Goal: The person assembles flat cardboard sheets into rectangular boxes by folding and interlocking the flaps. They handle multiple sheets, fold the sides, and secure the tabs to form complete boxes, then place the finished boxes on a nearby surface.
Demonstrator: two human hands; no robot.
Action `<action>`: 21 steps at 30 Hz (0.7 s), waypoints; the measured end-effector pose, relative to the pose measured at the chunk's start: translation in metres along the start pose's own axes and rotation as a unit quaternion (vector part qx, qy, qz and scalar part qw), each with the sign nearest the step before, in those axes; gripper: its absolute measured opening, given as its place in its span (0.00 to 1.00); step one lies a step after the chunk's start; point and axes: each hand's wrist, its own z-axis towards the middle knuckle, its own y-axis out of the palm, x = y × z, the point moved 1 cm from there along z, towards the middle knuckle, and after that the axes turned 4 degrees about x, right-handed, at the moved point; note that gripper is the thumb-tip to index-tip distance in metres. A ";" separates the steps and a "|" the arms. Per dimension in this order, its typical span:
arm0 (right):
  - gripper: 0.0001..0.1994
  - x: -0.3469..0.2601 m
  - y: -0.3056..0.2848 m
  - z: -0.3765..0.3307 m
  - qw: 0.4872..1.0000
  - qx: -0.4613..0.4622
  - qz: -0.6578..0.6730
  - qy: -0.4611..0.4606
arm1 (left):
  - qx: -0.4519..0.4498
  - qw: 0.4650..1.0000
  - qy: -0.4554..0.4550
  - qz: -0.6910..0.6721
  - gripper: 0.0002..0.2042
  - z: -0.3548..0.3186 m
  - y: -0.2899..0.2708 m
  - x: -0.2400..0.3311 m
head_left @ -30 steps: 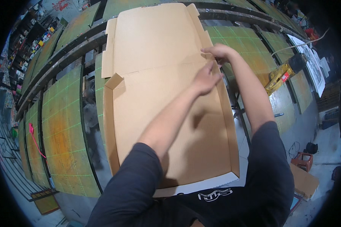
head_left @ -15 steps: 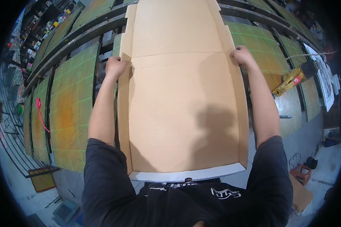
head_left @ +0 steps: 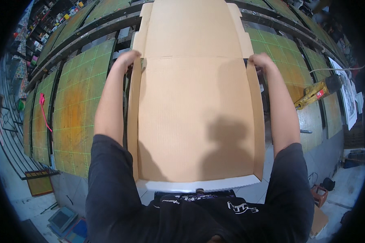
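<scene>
A large brown cardboard box lies lengthwise in front of me, its shallow side walls standing up. Its lid panel stretches away flat beyond a crease, with notched flaps along both sides. At the far end of the left wall, my left hand is closed on the cardboard. My right hand grips the matching far end of the right wall. Some fingers of both hands are hidden behind the walls. The white front edge of the box sits close to my body.
Green gridded boards on dark rails flank the box. To the right lie a yellow-and-black power tool with a cord, a dark pen-like stick and white sheets. A pink strap-like item lies left. A reddish stool stands on the floor.
The lid's side flaps, upright before, now spread outward and flatter. My hands have shifted slightly at the wall ends, the left one up and to the right. The view has shifted a little.
</scene>
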 end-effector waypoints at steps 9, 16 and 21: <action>0.19 -0.034 0.012 0.041 0.997 0.048 -0.061 -0.023 | 0.123 0.987 0.052 0.089 0.15 0.075 -0.008 0.006; 0.15 -0.029 0.013 -0.006 0.992 0.102 -0.039 -0.055 | 0.114 0.986 0.054 0.109 0.18 0.002 -0.001 0.019; 0.14 -0.019 0.023 -0.031 0.955 0.155 -0.200 -0.157 | 0.161 0.938 0.184 0.244 0.18 -0.010 0.000 -0.007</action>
